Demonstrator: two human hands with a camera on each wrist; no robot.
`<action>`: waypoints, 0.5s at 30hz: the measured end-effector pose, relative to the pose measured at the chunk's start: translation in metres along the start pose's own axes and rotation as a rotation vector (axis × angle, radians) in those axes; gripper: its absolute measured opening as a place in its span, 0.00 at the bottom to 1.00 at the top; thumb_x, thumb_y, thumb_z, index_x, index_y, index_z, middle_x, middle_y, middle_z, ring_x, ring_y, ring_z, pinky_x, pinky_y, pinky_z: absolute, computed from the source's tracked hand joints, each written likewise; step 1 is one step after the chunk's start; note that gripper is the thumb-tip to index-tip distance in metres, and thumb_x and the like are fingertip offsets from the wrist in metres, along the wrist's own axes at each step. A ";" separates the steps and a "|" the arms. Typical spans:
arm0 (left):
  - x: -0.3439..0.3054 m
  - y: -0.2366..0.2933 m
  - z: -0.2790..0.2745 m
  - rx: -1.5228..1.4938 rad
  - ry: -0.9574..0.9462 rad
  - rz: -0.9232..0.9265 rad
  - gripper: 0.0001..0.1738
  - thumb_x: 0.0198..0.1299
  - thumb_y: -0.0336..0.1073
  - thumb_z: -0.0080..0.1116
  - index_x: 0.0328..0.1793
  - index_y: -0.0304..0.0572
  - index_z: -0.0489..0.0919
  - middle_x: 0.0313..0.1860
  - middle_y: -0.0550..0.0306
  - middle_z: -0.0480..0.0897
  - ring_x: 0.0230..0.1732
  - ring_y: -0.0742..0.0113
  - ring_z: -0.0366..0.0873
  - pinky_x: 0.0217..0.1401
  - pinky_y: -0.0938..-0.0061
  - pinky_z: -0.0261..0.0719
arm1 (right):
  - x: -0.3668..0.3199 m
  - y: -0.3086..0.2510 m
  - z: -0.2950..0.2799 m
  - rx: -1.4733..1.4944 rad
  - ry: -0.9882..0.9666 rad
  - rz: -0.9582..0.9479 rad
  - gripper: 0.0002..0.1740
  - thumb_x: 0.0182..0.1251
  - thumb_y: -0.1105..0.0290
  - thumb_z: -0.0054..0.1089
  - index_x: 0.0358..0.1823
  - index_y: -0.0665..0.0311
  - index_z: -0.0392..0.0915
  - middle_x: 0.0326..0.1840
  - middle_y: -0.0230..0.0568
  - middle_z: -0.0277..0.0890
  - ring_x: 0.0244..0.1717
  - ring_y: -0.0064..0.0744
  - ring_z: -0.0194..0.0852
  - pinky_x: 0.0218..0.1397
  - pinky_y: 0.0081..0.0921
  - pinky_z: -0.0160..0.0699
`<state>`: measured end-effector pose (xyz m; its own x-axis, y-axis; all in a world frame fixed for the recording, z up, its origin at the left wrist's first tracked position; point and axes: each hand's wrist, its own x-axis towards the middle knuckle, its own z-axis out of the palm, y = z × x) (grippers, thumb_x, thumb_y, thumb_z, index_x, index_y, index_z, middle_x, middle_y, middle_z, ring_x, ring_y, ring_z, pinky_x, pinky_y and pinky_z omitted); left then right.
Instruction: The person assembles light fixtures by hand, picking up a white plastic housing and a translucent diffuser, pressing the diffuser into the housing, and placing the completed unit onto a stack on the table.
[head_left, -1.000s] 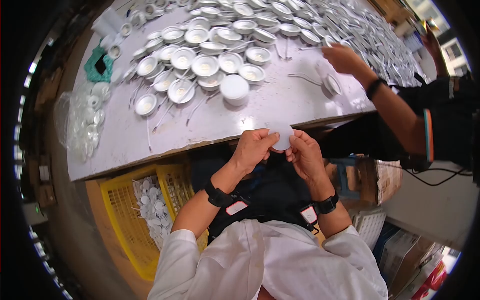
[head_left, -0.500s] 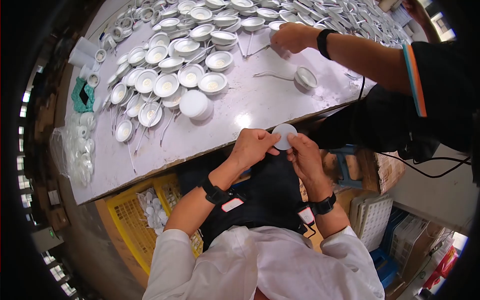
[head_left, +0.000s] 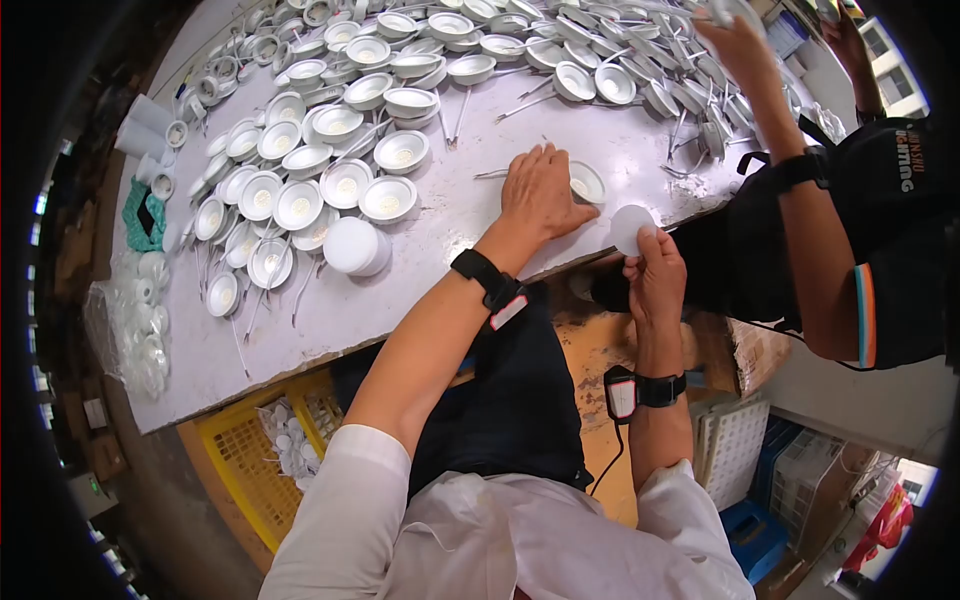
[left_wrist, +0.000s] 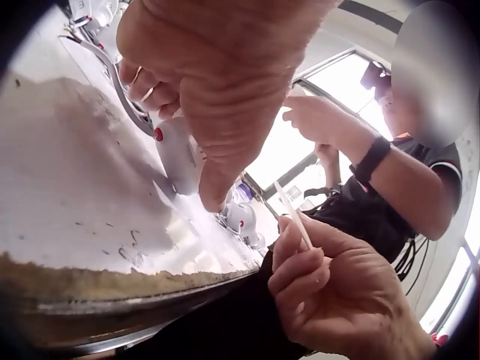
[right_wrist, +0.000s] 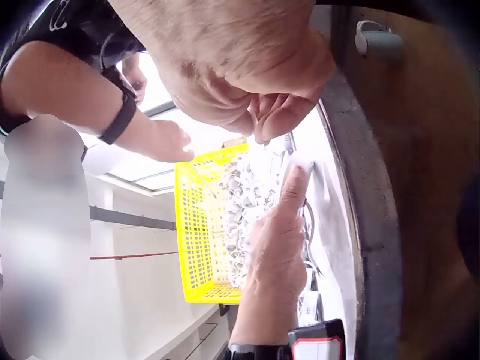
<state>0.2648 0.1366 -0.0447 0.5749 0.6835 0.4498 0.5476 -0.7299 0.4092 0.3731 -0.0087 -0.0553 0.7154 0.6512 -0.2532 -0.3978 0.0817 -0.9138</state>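
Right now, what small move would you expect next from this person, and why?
Probably the left hand closes round the lamp shell and lifts it toward the white disc: the hand lies beside that shell, and the right hand pinches the disc close by.

Left hand (head_left: 540, 190) lies on the table (head_left: 450, 300) near its front edge, touching one lamp housing (head_left: 587, 182) at its right side. Right hand (head_left: 655, 275) holds a disc (head_left: 630, 228) just off that edge, to the right. A capped lamp (head_left: 352, 245) sits to the left, with massed housings (head_left: 300, 170) behind it. A crate (head_left: 250, 460) stands below the table (front left).
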 end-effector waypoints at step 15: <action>-0.093 0.015 -0.085 -0.548 -0.039 -0.064 0.34 0.39 0.45 0.71 0.50 0.38 0.66 0.35 0.43 0.79 0.36 0.44 0.76 0.38 0.57 0.73 | -0.064 -0.003 0.044 -0.252 -0.267 -0.036 0.16 0.57 0.73 0.62 0.45 0.74 0.75 0.28 0.34 0.76 0.19 0.14 0.67 0.19 0.10 0.66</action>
<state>0.1677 0.0609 -0.0130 0.5784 0.7191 0.3853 0.1912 -0.5786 0.7929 0.3030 -0.0173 -0.0220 0.5382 0.8279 -0.1577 -0.1971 -0.0583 -0.9787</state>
